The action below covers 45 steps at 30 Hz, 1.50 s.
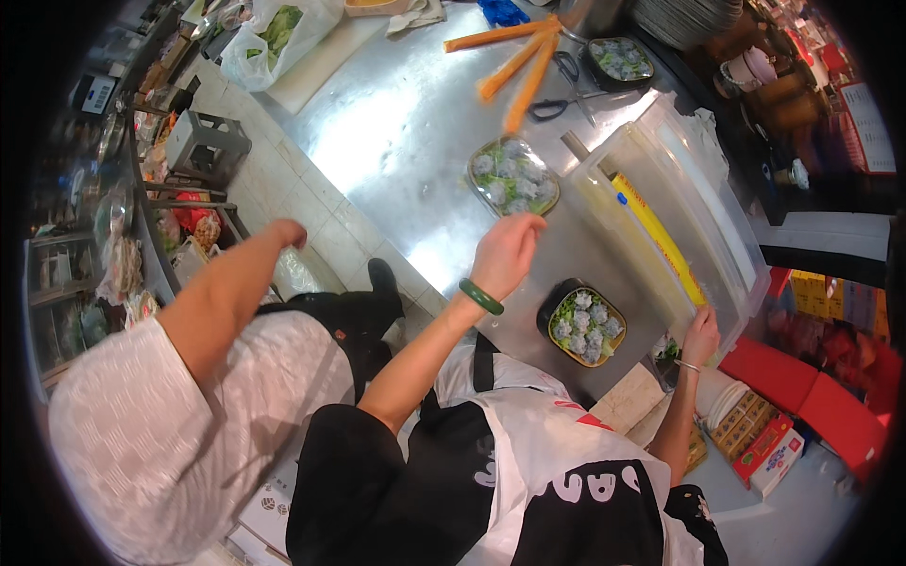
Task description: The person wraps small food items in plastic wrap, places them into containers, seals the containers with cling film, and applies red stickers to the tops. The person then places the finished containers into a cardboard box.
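My left hand [504, 249], wearing a green bangle, has curled fingers at the near edge of a film-covered tray [514, 177] of greyish dumplings on greens. I cannot tell whether it grips the tray. My right hand [701, 338] has its fingers curled over the near end of a yellow cling film box [660, 240] with a blue slider. This box lies along a clear plastic bin [736, 283]. Between my hands, closer to my body, an open-topped black tray [586, 325] of similar dumplings rests on the steel table [396, 134].
Dark-handled scissors [551, 108], several orange sticks [531, 85] and another dumpling tray [619, 62] lie farther back. A bag of greens [279, 35] sits by a white board [322, 64]. A co-worker's arm [230, 301] is close on my left. Stacked cartons [768, 453] are at right.
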{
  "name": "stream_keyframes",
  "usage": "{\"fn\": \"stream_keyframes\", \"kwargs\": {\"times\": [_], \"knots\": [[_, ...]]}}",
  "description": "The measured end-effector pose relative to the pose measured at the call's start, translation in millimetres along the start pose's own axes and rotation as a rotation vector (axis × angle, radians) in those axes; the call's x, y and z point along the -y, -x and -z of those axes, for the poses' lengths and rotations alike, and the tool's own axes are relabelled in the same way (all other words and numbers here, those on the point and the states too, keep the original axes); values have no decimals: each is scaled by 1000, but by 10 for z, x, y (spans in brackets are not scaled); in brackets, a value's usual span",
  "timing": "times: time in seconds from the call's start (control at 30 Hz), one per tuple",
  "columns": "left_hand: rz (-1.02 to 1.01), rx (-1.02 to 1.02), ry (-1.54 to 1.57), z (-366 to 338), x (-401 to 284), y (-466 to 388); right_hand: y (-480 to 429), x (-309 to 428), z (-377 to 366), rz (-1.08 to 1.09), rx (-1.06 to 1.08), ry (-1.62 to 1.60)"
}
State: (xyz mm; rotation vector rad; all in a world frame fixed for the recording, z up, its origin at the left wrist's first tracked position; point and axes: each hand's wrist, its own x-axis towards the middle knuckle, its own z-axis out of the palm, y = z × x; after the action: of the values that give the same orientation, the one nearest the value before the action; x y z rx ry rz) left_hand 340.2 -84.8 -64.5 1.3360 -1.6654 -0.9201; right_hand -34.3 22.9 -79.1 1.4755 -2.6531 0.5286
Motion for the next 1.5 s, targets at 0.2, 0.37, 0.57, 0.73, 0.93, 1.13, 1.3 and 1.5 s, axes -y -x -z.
{"fn": "stream_keyframes", "kwargs": {"times": [0.2, 0.37, 0.57, 0.73, 0.93, 1.13, 1.3, 1.5], "knots": [[26, -33, 50, -67, -38, 87, -8, 22, 6, -63, 55, 44], [14, 33, 9, -172, -53, 54, -6, 6, -16, -82, 57, 97], [-100, 76, 13, -381, -128, -127, 6, 7, -14, -35, 33, 73], [-137, 112, -13, -518, -261, -267, -9, 27, -5, -43, 32, 51], [-320, -40, -79, -597, -436, -506, 4, 74, 17, 6, -24, 9], [-591, 116, -581, -891, -445, -1118, -108, 70, 153, -213, 200, -280], [-581, 338, -921, -1049, -442, -1305, -230, -26, 191, -248, 378, -374], [-713, 299, -809, -1221, -462, -1125, -169, -101, 88, -266, 314, -625]]}}
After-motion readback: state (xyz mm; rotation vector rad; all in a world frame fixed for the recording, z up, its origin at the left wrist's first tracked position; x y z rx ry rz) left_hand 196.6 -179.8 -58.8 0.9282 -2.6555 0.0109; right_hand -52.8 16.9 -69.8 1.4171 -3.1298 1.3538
